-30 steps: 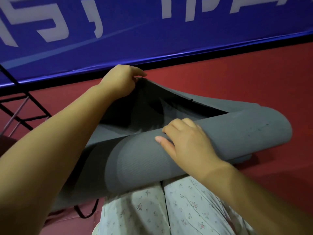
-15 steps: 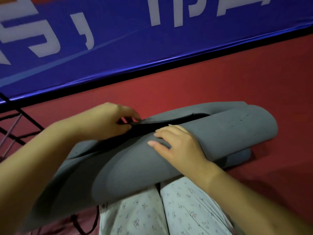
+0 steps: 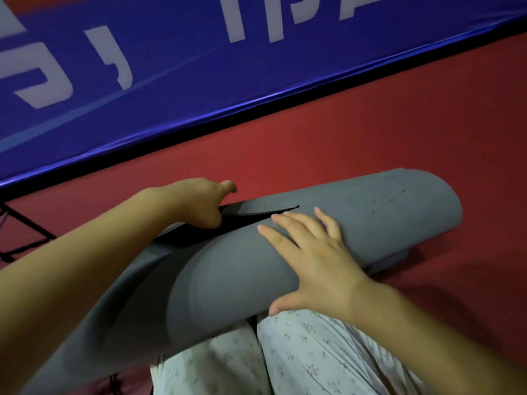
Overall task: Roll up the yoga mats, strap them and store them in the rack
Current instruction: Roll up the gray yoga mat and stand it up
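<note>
Your grey yoga mat (image 3: 328, 238) lies rolled across your lap, over the floral trousers (image 3: 299, 352), with its far end resting on the red floor (image 3: 370, 132). Your right hand (image 3: 310, 260) lies flat on top of the roll, fingers (image 3: 288, 223) spread and pressing down, the tips just short of the loose outer edge. Your left hand (image 3: 199, 203) is curled over that edge, thumb and fingers apparently pinching the flap where it gapes open in a dark slit just beyond your right fingertips.

That gap is the risk. If you ease the flat hand before the flap is pulled snug, the foam will likely spring back and the roll will loosen. The near end, under your left forearm, already looks wider than the far end, so the roll may be coning; strapped that way, it could slip out. A black cord (image 3: 114, 383) shows below your left arm, perhaps the strap; reaching for it would mean freeing a hand.
</note>
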A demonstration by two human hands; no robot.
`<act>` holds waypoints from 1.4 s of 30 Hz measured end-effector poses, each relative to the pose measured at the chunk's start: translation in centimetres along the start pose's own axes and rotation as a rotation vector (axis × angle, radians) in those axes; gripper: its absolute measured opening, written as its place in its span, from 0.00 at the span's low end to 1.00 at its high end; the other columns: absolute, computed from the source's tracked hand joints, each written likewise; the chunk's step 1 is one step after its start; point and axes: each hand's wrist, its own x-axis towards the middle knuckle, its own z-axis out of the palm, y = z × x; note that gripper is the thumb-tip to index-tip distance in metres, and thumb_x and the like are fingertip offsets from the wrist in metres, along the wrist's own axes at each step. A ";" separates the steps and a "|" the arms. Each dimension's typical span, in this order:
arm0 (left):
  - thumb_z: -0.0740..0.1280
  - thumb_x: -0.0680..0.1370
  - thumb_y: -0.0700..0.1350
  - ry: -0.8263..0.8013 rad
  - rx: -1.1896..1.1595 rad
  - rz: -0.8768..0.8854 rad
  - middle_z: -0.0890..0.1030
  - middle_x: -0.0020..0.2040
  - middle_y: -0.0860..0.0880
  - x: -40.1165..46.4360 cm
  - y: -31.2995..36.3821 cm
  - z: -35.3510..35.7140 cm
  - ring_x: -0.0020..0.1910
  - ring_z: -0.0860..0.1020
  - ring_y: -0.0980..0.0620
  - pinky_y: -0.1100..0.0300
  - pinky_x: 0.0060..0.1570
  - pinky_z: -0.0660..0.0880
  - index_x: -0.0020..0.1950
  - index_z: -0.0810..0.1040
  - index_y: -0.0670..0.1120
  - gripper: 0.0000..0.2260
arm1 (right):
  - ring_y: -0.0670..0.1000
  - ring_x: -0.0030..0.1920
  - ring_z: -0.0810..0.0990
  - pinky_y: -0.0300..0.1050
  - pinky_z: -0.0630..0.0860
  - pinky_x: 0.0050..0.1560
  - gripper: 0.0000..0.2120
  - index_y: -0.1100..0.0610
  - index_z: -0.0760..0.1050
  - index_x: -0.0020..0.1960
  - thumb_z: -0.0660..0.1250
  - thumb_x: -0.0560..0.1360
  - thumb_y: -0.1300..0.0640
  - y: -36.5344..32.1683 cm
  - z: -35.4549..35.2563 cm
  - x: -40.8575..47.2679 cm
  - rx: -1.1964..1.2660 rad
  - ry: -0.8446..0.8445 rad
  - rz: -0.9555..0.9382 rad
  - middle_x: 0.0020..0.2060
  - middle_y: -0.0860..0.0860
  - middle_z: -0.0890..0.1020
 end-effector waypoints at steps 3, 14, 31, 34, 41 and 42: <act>0.59 0.77 0.61 0.074 0.199 0.024 0.79 0.54 0.45 3.0 2.8 0.0 0.54 0.77 0.44 0.55 0.46 0.73 0.74 0.57 0.55 0.28 | 0.53 0.66 0.62 0.60 0.50 0.66 0.54 0.53 0.65 0.70 0.63 0.52 0.24 0.3 0.0 0.2 -0.002 0.032 -0.024 0.65 0.54 0.73; 0.53 0.81 0.59 0.410 -0.237 -0.163 0.77 0.60 0.39 5.0 1.0 -4.4 0.59 0.74 0.40 0.53 0.56 0.69 0.61 0.77 0.43 0.24 | 0.55 0.73 0.58 0.58 0.42 0.71 0.54 0.52 0.58 0.75 0.70 0.57 0.28 0.2 -1.4 0.8 0.074 -0.098 0.007 0.72 0.54 0.64; 0.66 0.76 0.43 0.173 -0.436 0.247 0.78 0.57 0.54 -3.5 -0.2 2.0 0.54 0.77 0.57 0.61 0.54 0.73 0.66 0.70 0.53 0.19 | 0.56 0.57 0.72 0.54 0.62 0.57 0.46 0.52 0.63 0.66 0.63 0.59 0.24 -0.8 -2.6 5.5 -0.105 -0.251 -0.047 0.54 0.52 0.75; 0.69 0.66 0.68 0.115 -0.671 0.154 0.73 0.62 0.55 -3.8 -2.0 2.5 0.60 0.75 0.57 0.58 0.62 0.72 0.66 0.72 0.54 0.32 | 0.56 0.56 0.70 0.53 0.61 0.57 0.51 0.52 0.59 0.71 0.65 0.57 0.24 -0.4 -2.9 4.9 -0.197 -0.332 -0.115 0.55 0.52 0.72; 0.50 0.71 0.73 -0.190 -0.701 -0.197 0.76 0.64 0.53 -3.6 -4.3 3.4 0.63 0.74 0.50 0.53 0.66 0.66 0.62 0.76 0.56 0.32 | 0.55 0.55 0.70 0.53 0.61 0.61 0.51 0.52 0.56 0.73 0.68 0.60 0.27 -0.8 -2.9 4.0 -0.260 -0.321 -0.110 0.55 0.51 0.73; 0.50 0.74 0.70 -0.212 -0.655 -0.205 0.71 0.70 0.54 -3.7 -4.0 3.6 0.68 0.69 0.50 0.52 0.70 0.61 0.68 0.72 0.57 0.29 | 0.55 0.51 0.73 0.54 0.64 0.57 0.50 0.53 0.61 0.71 0.68 0.58 0.27 -0.9 -2.9 4.1 -0.296 -0.287 -0.128 0.51 0.51 0.75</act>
